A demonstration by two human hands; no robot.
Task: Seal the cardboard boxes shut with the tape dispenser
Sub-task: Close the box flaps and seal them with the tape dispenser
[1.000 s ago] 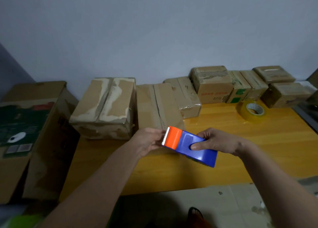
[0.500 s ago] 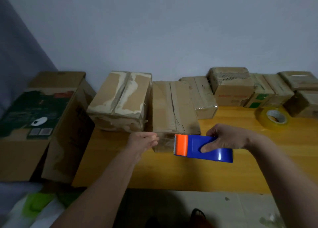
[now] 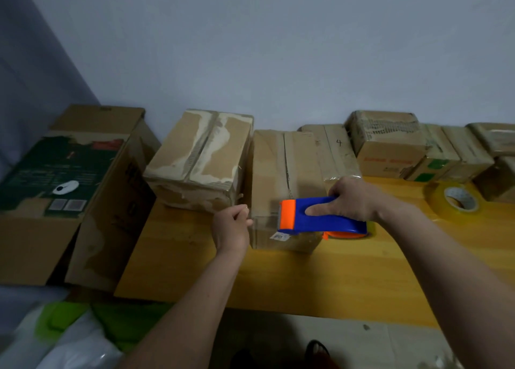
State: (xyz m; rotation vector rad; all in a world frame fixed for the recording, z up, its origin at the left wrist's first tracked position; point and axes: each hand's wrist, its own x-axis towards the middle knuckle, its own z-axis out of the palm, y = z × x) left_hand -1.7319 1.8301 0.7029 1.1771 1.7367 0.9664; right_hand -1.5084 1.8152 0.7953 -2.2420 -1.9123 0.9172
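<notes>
My right hand (image 3: pixel 352 198) grips a blue tape dispenser (image 3: pixel 323 215) with an orange toothed end, held against the near end of a long cardboard box (image 3: pixel 281 171) lying on the wooden table (image 3: pixel 278 279). A strip of clear tape runs from the dispenser's orange end leftward across the box's front top edge. My left hand (image 3: pixel 231 226) is at the box's near left corner, fingers curled and pinching the tape end there. The box's top flaps meet in a seam along its length.
A worn box (image 3: pixel 200 159) stands left of it and several smaller boxes (image 3: pixel 387 143) line the wall to the right. A spare tape roll (image 3: pixel 454 201) lies at the right. A big open carton (image 3: pixel 69 190) stands off the table's left end.
Both hands moved forward onto the long box. The left hand drew the tape end out to the box's left corner, and the dispenser came down against the box's near end.
</notes>
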